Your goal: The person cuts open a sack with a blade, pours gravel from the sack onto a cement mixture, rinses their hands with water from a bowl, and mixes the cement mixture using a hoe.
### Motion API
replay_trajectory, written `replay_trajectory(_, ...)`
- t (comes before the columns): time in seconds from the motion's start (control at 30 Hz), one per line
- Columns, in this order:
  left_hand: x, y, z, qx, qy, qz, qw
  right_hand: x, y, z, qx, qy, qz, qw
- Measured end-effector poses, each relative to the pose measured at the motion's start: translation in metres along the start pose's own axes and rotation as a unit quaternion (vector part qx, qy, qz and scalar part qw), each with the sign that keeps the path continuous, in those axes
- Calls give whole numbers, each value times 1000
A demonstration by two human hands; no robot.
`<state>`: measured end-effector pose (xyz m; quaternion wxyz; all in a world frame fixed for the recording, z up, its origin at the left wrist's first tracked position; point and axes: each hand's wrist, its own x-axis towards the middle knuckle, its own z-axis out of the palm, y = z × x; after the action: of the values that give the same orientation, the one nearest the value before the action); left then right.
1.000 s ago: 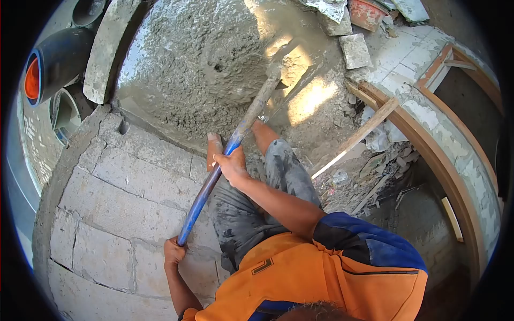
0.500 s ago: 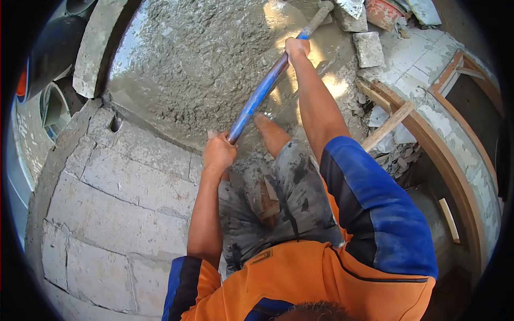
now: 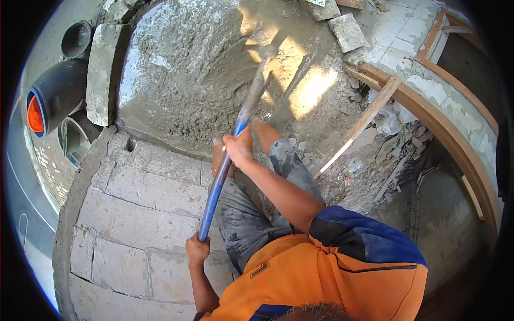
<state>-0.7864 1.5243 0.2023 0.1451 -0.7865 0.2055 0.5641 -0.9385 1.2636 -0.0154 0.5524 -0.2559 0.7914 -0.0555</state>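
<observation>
My right hand (image 3: 239, 148) is wrapped round the middle of the blue handle of a hoe (image 3: 218, 184). Lower down, my left hand (image 3: 197, 249) grips the handle's near end, above the block wall. The handle slants up and away to the mortar-coated hoe head, which sits in the wet grey mortar (image 3: 182, 69); its blade is mostly hidden. My bare feet are at the near edge of the mortar, on either side of the handle.
A pale block wall (image 3: 144, 187) runs along the left. Dark pipes (image 3: 61, 88) lie beyond a concrete slab (image 3: 104, 75). On the right are a wooden frame (image 3: 433, 120), a loose wooden strip (image 3: 358, 125), rubble and a broken block (image 3: 347, 32).
Both hands have pulled the hoe back toward my body and to the left. Its head has come nearer through the mortar, and the handle now stands steeper in view.
</observation>
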Motion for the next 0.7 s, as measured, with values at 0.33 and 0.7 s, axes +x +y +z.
replay_trajectory(0.33,239,230,120,5,-71,160,985,347,-30,-154,-148,228,-91,958)
replay_trajectory(0.7,137,219,3,-8,-84,156,984,287,-35,-115,-60,113,90,988)
